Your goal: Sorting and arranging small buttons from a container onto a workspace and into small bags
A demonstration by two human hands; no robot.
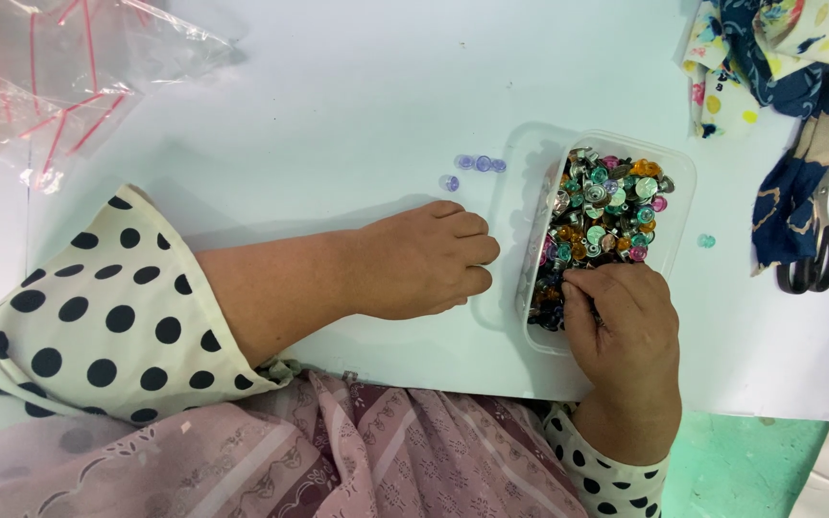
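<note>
Head view: one camera is looking straight down on a white table (357, 86).
Container (595, 240): a clear plastic tub with rounded corners is sitting right of centre, touching neither edge of the table.
Contents: small shiny buttons (616, 206) in teal, orange, pink, silver and dark blue are filling it in a heap.
Long axis: it is running from upper right to lower left, slightly tilted off vertical.
Right hand (623, 321): fingertips are pinching together inside the tub's lower end, among the buttons.
Left hand (424, 259): it is lying curled in a loose fist just left of the tub.
Loose pieces: lilac buttons (477, 164) are lying above the left hand.
Upper right: scissors (817, 249) are resting beside patterned fabric (779, 48).
</note>
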